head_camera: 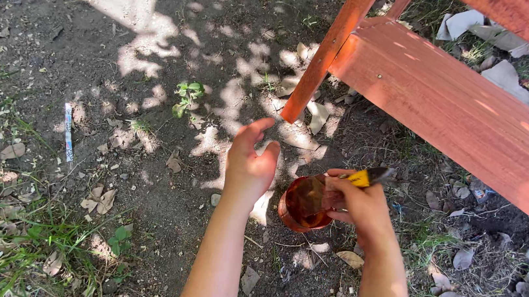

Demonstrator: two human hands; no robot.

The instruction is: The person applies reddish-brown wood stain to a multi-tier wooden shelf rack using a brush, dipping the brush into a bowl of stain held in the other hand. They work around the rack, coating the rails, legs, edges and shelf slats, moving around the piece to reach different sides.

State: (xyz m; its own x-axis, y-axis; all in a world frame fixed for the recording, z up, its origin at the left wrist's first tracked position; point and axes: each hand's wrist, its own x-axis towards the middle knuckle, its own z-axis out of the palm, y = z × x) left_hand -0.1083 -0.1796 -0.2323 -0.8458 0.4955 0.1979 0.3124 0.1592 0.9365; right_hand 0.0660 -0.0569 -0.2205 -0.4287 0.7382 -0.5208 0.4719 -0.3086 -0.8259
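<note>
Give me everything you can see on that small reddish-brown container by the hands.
The container is a small round tub, translucent reddish-brown like stained plastic, open-topped and tilted toward the camera, with dark reddish liquid or residue inside. It sits low over bare dirt, below the red-painted wooden frame. The right hand grips its right rim while also holding a yellow-handled brush. The left hand is open just beside it, not clearly touching.

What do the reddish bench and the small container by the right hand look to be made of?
The bench: probably wood, with a reddish-brown stain or paint; flat planks, straight sawn edges and faint grain show. The container: likely translucent plastic, smeared with the same reddish-brown colour and glossy; light passes through its wall. The right hand holds a yellow-handled brush, bristles hidden.
</note>
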